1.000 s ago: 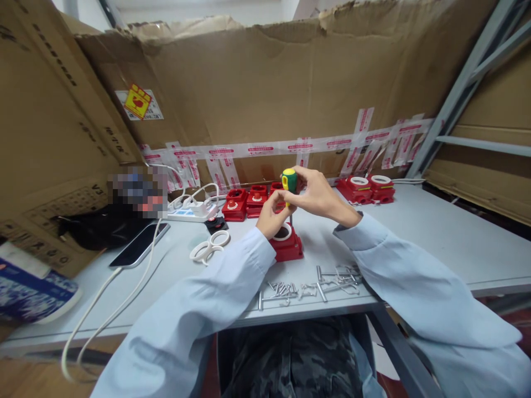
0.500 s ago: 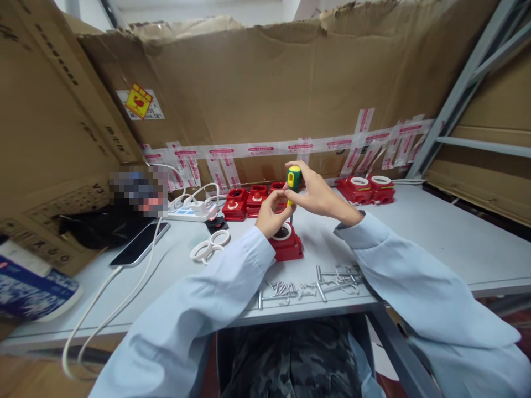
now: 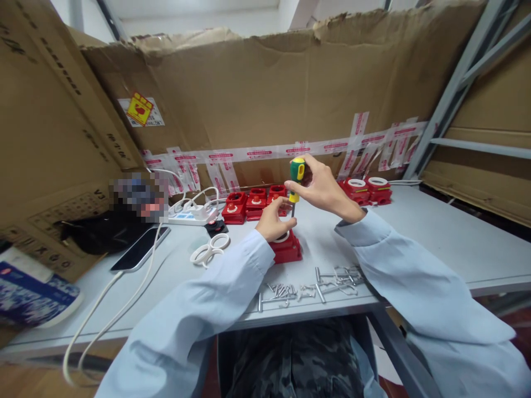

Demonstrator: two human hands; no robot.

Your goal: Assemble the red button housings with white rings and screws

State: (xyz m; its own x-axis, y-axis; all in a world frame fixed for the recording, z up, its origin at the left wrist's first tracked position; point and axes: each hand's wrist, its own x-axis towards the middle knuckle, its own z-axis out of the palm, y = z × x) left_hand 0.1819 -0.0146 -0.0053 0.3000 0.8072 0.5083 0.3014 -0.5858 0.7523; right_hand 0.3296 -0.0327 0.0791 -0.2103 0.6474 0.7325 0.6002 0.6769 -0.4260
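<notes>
The right hand (image 3: 322, 189) holds a screwdriver (image 3: 297, 172) by its green and yellow handle. The thumb and the first fingers are closed around the handle from the right side, and the top of the handle shows above the fingertips. The screwdriver stands almost upright. Its thin metal shaft goes down from the fingers to a red block (image 3: 287, 250) on the table (image 3: 415, 232), and the tip is at the top of this block, beside a white ring (image 3: 284, 238) that sits on it.

The left hand (image 3: 275, 221) lies on the same red block, directly under the right hand. Its fingers are bent and close together over the white ring, and the tips of the thumb and the forefinger reach the lower part of the shaft. I cannot tell if they pinch the shaft or only touch it. The block shows below and to the right of these fingers, and the hand covers part of the ring.

Behind the left hand, further from the person, a row of red blocks (image 3: 254, 201) stands near the cardboard wall (image 3: 257, 94). To the right of the right hand there are two more red blocks with white rings (image 3: 367, 189). On the near side of the hands, close to the table edge, many metal pins (image 3: 309, 287) lie in a loose heap. To the left of the left hand lie white loops (image 3: 209, 250), then a phone (image 3: 140, 249) with a white cable (image 3: 103, 320), and a power strip (image 3: 191, 215) behind them.
</notes>
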